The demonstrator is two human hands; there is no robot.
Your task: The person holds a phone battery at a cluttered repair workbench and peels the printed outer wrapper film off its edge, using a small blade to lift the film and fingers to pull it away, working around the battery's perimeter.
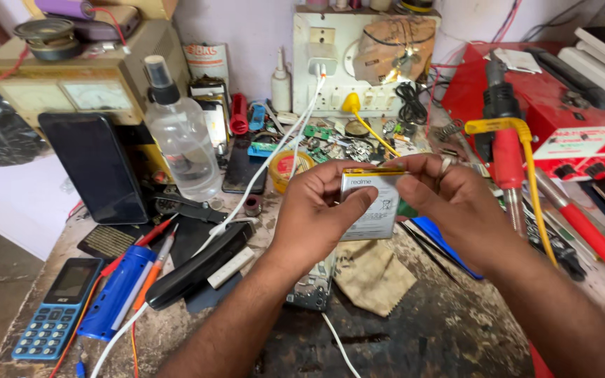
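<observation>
A flat silver phone battery [374,203] with a yellow strip along its top edge is held upright over the workbench. My left hand [313,213] grips its left side and lower part. My right hand [449,199] pinches its top right corner with thumb and fingers; a ring shows on one finger. Below the battery lie an opened phone body [313,287], partly hidden by my left forearm, and a tan cloth [376,276].
A clear spray bottle [183,136] and a black phone leaning upright [96,168] stand at left. A blue keypad phone [54,308], blue tool [117,294] and black case [197,266] lie at front left. Red station [561,105], soldering iron [509,154], white socket board [337,70] behind.
</observation>
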